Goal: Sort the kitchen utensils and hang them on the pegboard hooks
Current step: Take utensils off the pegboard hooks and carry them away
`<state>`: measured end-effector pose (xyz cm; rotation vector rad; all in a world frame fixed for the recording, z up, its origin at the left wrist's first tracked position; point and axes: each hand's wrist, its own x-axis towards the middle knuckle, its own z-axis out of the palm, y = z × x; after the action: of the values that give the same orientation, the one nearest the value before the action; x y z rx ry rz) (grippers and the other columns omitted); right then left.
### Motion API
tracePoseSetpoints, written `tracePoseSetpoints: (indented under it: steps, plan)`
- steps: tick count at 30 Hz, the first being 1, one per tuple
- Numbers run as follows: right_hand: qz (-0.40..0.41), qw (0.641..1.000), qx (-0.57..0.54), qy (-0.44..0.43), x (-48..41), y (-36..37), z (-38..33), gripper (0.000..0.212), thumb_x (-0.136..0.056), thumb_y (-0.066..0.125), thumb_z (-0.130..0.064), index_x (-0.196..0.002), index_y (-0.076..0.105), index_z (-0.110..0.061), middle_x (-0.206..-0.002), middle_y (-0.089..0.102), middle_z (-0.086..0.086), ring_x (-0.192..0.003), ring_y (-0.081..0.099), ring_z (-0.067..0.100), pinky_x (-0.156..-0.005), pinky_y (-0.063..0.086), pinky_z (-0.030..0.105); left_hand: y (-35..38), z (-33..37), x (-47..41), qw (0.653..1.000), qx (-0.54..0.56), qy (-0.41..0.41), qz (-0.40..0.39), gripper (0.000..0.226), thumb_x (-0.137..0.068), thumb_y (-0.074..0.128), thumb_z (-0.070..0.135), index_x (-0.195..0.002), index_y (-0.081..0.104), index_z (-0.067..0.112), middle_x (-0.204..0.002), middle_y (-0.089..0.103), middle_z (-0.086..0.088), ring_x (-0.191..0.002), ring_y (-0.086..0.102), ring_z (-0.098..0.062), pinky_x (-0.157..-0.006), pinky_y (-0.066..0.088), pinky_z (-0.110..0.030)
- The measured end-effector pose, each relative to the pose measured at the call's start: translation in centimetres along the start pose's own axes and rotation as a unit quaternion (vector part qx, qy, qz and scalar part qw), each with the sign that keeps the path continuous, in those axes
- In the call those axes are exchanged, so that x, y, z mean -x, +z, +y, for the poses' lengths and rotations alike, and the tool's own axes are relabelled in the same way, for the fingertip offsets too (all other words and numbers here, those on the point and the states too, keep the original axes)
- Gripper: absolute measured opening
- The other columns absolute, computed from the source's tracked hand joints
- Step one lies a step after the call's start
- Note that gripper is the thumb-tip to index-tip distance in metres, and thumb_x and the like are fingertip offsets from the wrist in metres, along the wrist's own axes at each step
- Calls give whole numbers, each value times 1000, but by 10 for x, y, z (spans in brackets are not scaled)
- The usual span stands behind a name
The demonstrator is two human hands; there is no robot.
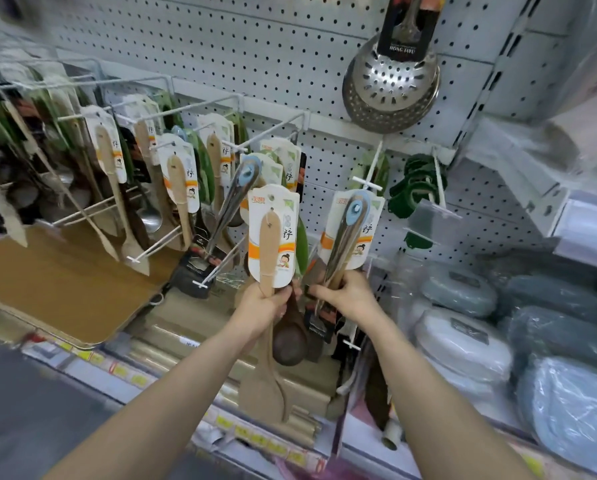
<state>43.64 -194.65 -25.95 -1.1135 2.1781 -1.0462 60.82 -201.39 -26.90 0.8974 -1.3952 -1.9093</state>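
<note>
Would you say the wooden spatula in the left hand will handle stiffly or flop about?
Probably stiff: the wooden spatula stands straight above the left hand. Its thin backing card likely bends easily, so the hang hole may tear.

Matt wooden spatula (267, 252) — glossy steel skimmer (390, 86)

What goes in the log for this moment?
left hand: grips wooden spatula | right hand: grips utensil bundle | hung: not yet
</note>
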Motion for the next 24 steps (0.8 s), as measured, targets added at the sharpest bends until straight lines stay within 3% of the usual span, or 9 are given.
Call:
tracePoseSetpoints:
  steps: [3,5,8,10,14,17,21,24]
  plan:
    - [-1,1000,5,-3,12,8,-3,22,-77,80,-33,-83,69,-15,-79,73,1,-78,70,18,-76,55,38,-17,-1,7,1000,2,-7,-17,31,-97,55,4,-79,75,17,-85,67,-11,-92,41,-27,-67,33,-29]
    - [3,1000,5,2,19,10,-5,29,-77,79,-33,-85,67,-7,-80,72,6,-78,69,22,-78,55,42,-27,-3,11,1000,4,-6,-18,27,-97,54,2,-83,74,15,-81,70,-5,-91,40,-27,-66,33,-29]
    - [11,1000,0,16,33,11,-13,29,-80,78,-28,-92,69,-3,-88,73,12,-84,70,23,-81,55,39,-36,-2,17,1000,-9,-10,-23,39,-97,55,5,-74,79,26,-89,61,-16,-91,41,-27,-66,33,-29]
    - [12,1000,-4,21,42,12,-16,20,-81,76,-24,-86,69,-5,-77,70,6,-75,66,16,-75,54,35,-39,0,22,999,-9,-18,-33,35,-98,55,5,-76,78,21,-89,59,-15,-92,40,-26,-65,32,-28]
    - [23,999,2,30,58,12,-22,14,-83,75,-22,-73,66,-19,-65,62,-9,-65,58,5,-65,46,25,-44,2,28,999,0,-21,-38,20,-97,56,5,-88,72,15,-86,71,-7,-92,45,-27,-76,39,-35]
    - [27,999,7,29,68,15,-26,14,-83,74,-20,-72,65,-22,-58,61,-15,-60,56,-1,-66,45,26,-51,3,31,999,1,-20,-45,18,-97,56,5,-91,70,14,-79,73,1,-92,44,-27,-71,37,-31]
    - [28,999,29,28,81,22,-39,13,-83,73,-21,-74,64,-23,-61,59,-12,-63,55,1,-63,41,23,-60,4,35,999,-11,-23,-44,23,-97,56,7,-85,74,17,-84,73,-4,-90,47,-28,-80,39,-40]
    - [29,998,49,28,88,29,-53,27,-85,73,-25,-69,52,-22,-63,51,-10,-60,49,4,-56,37,19,-70,6,38,998,-25,-30,-40,23,-97,57,10,-86,75,19,-94,74,-9,-89,51,-27,-84,42,-43]
